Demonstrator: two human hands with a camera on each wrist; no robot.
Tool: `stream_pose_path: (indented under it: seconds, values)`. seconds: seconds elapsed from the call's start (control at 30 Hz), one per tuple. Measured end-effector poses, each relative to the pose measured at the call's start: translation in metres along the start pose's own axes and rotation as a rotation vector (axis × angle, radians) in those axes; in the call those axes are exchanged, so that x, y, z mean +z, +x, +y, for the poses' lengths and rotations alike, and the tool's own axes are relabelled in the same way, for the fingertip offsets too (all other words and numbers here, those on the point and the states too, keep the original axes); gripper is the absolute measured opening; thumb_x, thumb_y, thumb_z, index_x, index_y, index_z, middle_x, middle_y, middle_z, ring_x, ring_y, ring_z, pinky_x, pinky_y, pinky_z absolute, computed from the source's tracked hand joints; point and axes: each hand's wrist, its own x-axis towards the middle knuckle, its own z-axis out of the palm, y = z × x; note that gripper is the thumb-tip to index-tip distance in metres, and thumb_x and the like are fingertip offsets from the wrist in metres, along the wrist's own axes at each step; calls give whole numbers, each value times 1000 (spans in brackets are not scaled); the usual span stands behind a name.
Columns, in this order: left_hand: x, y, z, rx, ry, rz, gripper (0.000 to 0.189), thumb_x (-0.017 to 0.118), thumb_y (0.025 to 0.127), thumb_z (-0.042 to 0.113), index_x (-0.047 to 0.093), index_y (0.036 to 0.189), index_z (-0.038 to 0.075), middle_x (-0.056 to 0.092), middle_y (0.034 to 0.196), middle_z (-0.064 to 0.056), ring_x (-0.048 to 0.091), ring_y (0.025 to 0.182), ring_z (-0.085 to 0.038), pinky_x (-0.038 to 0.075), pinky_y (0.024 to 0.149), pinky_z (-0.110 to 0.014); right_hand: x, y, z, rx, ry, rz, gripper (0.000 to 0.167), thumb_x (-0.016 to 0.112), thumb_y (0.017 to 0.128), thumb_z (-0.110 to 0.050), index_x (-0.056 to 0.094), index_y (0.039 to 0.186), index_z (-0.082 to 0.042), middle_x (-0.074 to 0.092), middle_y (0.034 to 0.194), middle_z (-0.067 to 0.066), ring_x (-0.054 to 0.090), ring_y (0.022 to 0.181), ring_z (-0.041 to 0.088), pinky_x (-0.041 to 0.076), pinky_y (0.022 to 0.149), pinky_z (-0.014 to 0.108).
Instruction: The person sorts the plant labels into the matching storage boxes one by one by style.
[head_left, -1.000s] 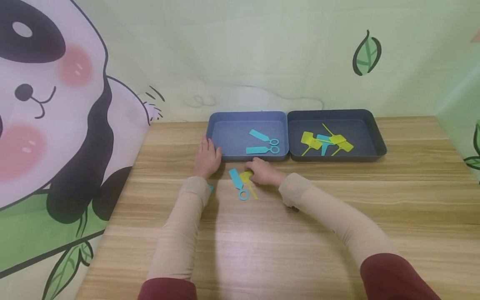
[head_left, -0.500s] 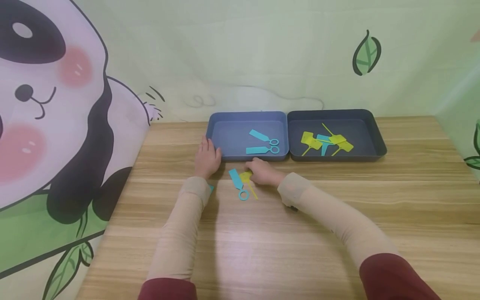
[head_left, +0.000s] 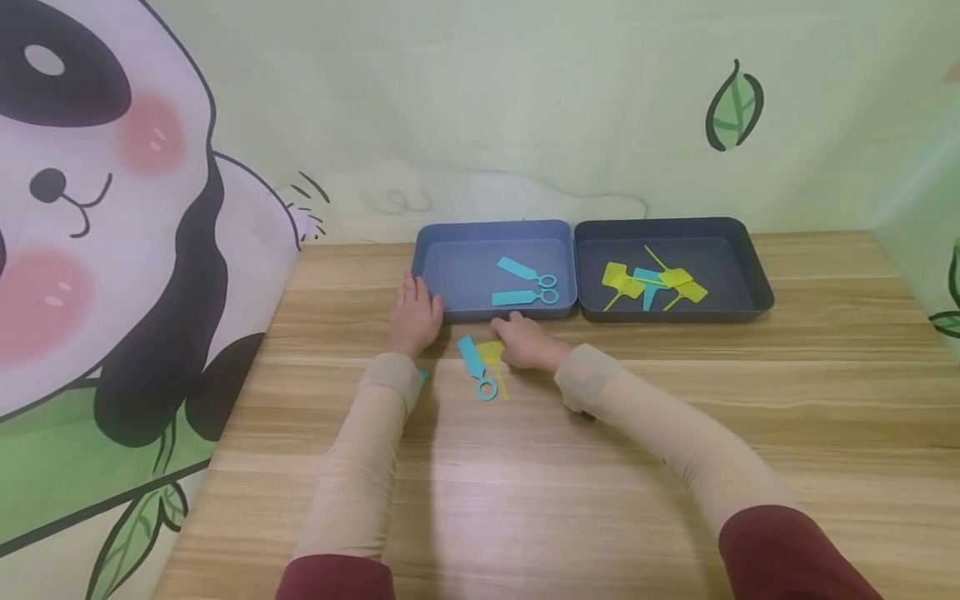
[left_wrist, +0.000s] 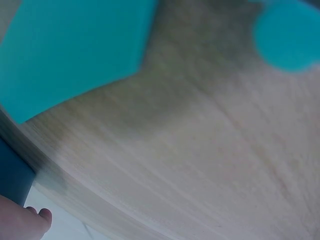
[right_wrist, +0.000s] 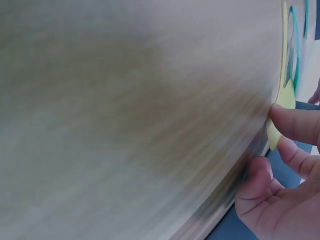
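My right hand (head_left: 531,343) pinches a flat yellow tag (right_wrist: 286,95) with a thin tail between thumb and index finger, low over the table in front of the trays. Beside it, on the left, lies a turquoise tag (head_left: 472,357) ending in a ring. My left hand (head_left: 416,319) rests with extended fingers against the left wall of the blue tray (head_left: 422,258). Another turquoise piece (left_wrist: 75,50) lies under the left wrist, mostly hidden by the sleeve in the head view. Inside the blue tray are two turquoise ring tags (head_left: 516,297).
The darker tray (head_left: 759,283) stands right against the blue one, holding several yellow tags (head_left: 686,287) and a turquoise tag (head_left: 647,296). Both trays sit at the back of the wooden table (head_left: 525,500), near a backdrop (head_left: 480,108) with a printed panda.
The yellow tag has turned slightly at my right fingertips, its tail end swinging left. The blue tray has shifted very slightly. My left hand has stayed in place.
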Motion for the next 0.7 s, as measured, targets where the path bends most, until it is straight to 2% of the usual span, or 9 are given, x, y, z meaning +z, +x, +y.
stream_pose_path:
  seconds: [0.17,0.4,0.5,0.7]
  values:
    - [0,0,0,8,-3,10,61,22,93,34,18,137,-9,5,147,-23,13,135,-35,16,110,-42,-1,-1,3,13,54,3,21,60,75,-7,49,93,-7,45,86,6,42,75,18,38,64,27]
    - [2,1,-1,2,3,13,60,22,94,34,19,137,-8,5,147,-22,14,135,-35,17,110,-42,-4,0,12,36,257,21,10,57,71,0,53,77,-7,51,75,2,45,69,15,37,60,22]
    - [1,1,-1,0,0,15,60,22,93,34,19,137,-7,5,147,-22,13,135,-34,17,110,-42,-6,-1,14,30,288,14,8,54,72,0,54,72,-8,52,72,2,46,65,14,37,58,20]
    - [1,1,-1,1,4,16,60,21,93,34,19,137,-7,5,147,-22,13,135,-35,16,110,-43,-5,-1,11,48,284,-31,10,56,72,-5,54,81,-8,54,79,3,48,70,16,39,59,22]
